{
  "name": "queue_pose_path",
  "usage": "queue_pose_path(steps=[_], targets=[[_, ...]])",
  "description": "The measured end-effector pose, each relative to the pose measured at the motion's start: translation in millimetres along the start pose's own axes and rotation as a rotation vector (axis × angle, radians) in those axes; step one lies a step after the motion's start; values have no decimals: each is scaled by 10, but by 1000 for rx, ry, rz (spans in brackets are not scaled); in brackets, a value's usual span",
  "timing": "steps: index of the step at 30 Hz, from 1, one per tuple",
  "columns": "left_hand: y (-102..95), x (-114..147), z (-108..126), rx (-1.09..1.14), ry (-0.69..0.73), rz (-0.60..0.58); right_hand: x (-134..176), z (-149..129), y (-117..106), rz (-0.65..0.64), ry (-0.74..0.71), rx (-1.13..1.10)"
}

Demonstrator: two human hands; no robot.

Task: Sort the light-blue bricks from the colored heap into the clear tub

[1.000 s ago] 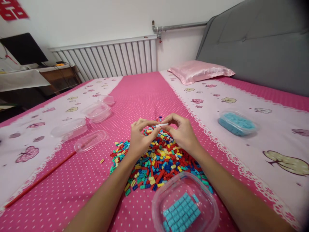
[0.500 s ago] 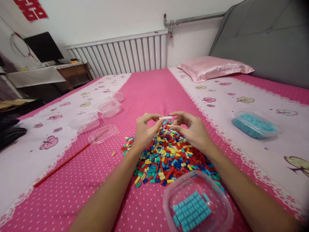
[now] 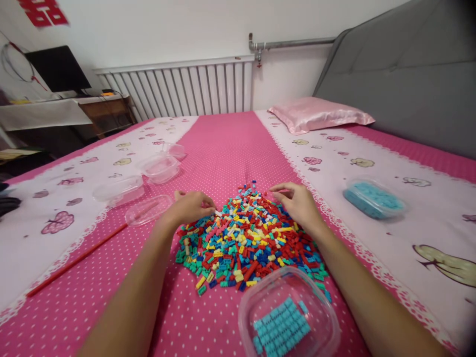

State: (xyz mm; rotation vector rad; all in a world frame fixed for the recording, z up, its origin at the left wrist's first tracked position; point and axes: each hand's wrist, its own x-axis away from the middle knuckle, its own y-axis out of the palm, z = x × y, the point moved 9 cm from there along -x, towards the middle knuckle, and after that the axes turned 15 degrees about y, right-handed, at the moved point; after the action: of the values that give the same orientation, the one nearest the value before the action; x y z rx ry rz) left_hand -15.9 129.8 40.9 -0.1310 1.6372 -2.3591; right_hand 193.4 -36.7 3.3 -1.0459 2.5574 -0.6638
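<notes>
1. Hands, pair: moved well apart since half a second ago, when both stood close together about a small white piece; the left is now lower, at the pile's left edge.
2. Left hand [image 3: 191, 206]: back uppermost, fingers bent down toward the bricks. Whether the grip is closed cannot be told.
3. White piece [image 3: 217, 213], one, small: just at the left fingertips, on their pile side; whether pinched or resting on the bricks is unclear.
4. Right hand [image 3: 297, 204]: at the pile's far right edge, thumb and forefinger bent and parted, with a narrow gap between the tips; no piece visible in the grip.
5. Brick pile [image 3: 245, 238], loose, in red, yellow, blue, green and white: spread between the forearms, directly beside both hands.
6. Clear tub [image 3: 332, 307], near side of the pile: contains blue bricks [image 3: 282, 325] set in close rows, well apart from either grip.
7. Lidded container [image 3: 372, 210], filled with blue pieces: out to the right.
8. Clear containers [image 3: 159, 168], several, and a clear lid [image 3: 156, 208]: left of the pile, the lid near the left hand.
9. Red stick [image 3: 78, 259]: slanting across the pink bedspread [image 3: 230, 139], far end at the lid.
</notes>
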Motion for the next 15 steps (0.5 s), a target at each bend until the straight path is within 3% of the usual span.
queue_pose_path(steps=[4,9,15], targets=[[56,-125,279,-180,37,110,42,-91,148,-65,-35,66],[313,-309,704,-219,148,203,136,-251,275,-91,-138,198],[439,-374,851,-223,246,197,228,-332,440,-135,-236,331]])
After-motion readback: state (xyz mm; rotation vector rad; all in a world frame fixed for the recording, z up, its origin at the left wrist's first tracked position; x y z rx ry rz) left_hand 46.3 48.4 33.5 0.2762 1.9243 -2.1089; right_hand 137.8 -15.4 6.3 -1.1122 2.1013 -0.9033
